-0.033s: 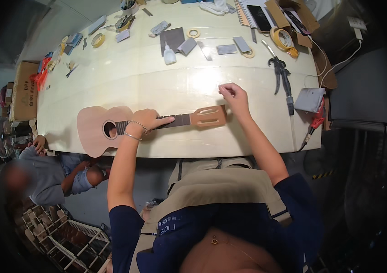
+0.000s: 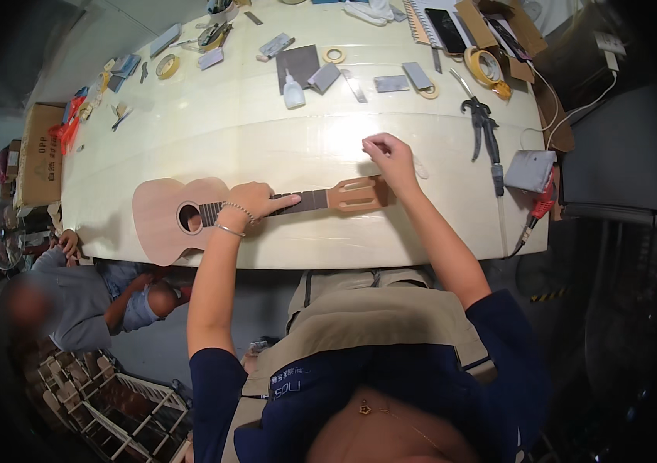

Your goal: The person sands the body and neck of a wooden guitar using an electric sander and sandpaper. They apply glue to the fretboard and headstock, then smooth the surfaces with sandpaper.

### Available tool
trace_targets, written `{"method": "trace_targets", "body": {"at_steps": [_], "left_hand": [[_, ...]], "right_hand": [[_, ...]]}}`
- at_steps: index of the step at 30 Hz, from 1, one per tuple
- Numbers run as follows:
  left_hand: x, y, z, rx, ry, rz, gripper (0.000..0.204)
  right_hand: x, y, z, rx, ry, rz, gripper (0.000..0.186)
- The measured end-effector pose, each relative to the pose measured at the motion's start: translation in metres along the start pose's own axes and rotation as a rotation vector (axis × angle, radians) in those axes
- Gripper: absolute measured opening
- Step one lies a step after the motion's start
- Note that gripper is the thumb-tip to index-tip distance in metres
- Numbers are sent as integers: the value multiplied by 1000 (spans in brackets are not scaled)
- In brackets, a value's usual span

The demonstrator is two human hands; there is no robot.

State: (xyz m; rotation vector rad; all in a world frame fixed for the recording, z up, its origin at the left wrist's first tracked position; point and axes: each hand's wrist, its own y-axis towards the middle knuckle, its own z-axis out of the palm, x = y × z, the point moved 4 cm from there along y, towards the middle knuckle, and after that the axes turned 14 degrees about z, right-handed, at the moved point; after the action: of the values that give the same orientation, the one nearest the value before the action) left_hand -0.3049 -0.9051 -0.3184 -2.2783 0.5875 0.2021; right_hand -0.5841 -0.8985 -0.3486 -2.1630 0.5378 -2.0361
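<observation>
An unvarnished wooden ukulele (image 2: 160,217) lies on the pale table, its body to the left and its slotted headstock (image 2: 353,195) to the right. My left hand (image 2: 253,202) is wrapped over the neck where it meets the body, with the index finger stretched along the dark fretboard (image 2: 313,200). Just beyond the headstock, my right hand (image 2: 391,160) is raised with its fingertips pinched together. Whatever lies in that pinch, if anything, is too small to make out. The right wrist partly covers the headstock's end.
Across the table's far side lie a glue bottle (image 2: 293,94), sanding blocks (image 2: 324,77), masking tape (image 2: 334,55) and a steel scraper (image 2: 354,86). A black air blow gun (image 2: 484,127) rests at the right, near a grey block-shaped thing (image 2: 529,170). Another person (image 2: 85,301) sits at the left.
My right hand has shifted slightly left and away from me, fingers still pinched. My left hand keeps its hold on the ukulele neck. The whole view has slid a little.
</observation>
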Motion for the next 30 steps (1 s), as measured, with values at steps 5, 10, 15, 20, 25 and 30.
{"method": "trace_targets", "body": {"at_steps": [5, 10, 15, 20, 25, 30], "left_hand": [[20, 20, 6, -190, -20, 163, 84], [18, 13, -1, -276, -17, 225, 78], [19, 14, -2, -283, -23, 239, 76], [20, 15, -4, -250, -31, 225, 72], [17, 17, -2, -284, 20, 202, 69], [16, 18, 0, -266, 23, 178, 67]], "right_hand": [[19, 92, 112, -266, -257, 54, 35], [26, 118, 161, -607, -584, 185, 52], [11, 131, 156, -543, -283, 134, 50], [20, 90, 93, -244, 310, -36, 34], [11, -31, 23, -327, 233, 89, 27], [-44, -104, 23, -323, 316, 282, 24]]}}
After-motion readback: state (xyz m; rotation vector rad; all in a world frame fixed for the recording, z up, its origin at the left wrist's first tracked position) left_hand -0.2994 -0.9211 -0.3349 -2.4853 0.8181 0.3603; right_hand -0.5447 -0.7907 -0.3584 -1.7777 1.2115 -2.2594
